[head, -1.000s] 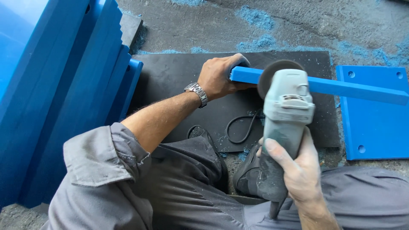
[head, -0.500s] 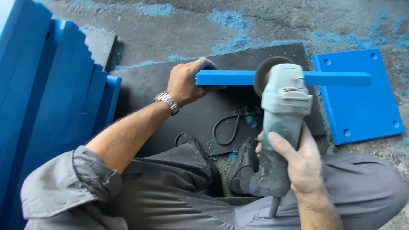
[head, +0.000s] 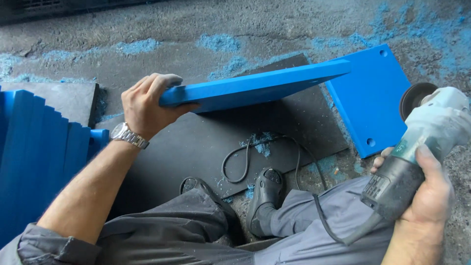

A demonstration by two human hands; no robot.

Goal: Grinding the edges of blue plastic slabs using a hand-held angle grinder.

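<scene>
My left hand (head: 147,104) grips the near left end of a flat blue plastic plate (head: 255,88), which is lifted and tilted above a black rubber mat (head: 196,147). My right hand (head: 427,191) holds the dark body of a grey angle grinder (head: 422,142) at the right edge, away from the plate. Its round disc (head: 414,98) points up and left. The grinder's black cable (head: 255,157) loops over the mat near my shoe (head: 262,191).
A second blue plate (head: 368,98) with corner holes lies flat on the concrete at the right. A stack of blue plates (head: 39,162) stands on edge at the left. Blue shavings (head: 221,41) litter the grey floor. My grey-trousered knees fill the bottom.
The grinder has pulled off the plate and swung to the right. My left hand has lifted the plate and turned it so its broad face shows.
</scene>
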